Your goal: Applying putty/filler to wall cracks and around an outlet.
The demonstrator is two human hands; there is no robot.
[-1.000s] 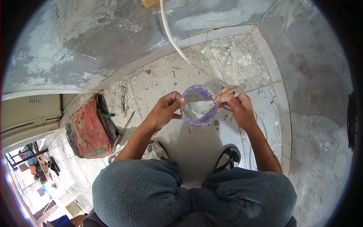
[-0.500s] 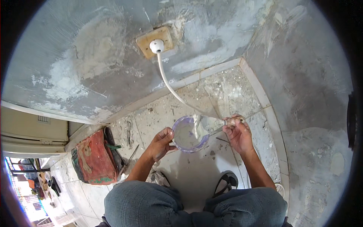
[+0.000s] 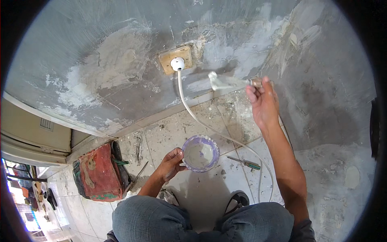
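Observation:
My left hand (image 3: 171, 163) grips the rim of a purple plastic bowl (image 3: 218, 155), thumb over the edge. White-grey filler paste (image 3: 198, 155) lies inside it. Raised in front of the patched grey wall (image 3: 133, 84), my right hand (image 3: 264, 107) is closed round the brown handle of a putty knife (image 3: 231, 82). A lump of paste clings to the blade's far end, which points left, apart from the wall. The blade is slightly smeared by motion.
A plug (image 3: 177, 63) sits in a yellowed wall socket (image 3: 164, 61), its white cable (image 3: 209, 128) curving across the floor. A screwdriver (image 3: 246, 163) lies right of the bowl. A red tool bag (image 3: 98, 171) stands at left, beside a thin metal tool (image 3: 139, 174).
My right hand has lifted the putty knife with paste from the bowl, up and away toward the wall. My left hand still holds the bowl, now slightly lower in view.

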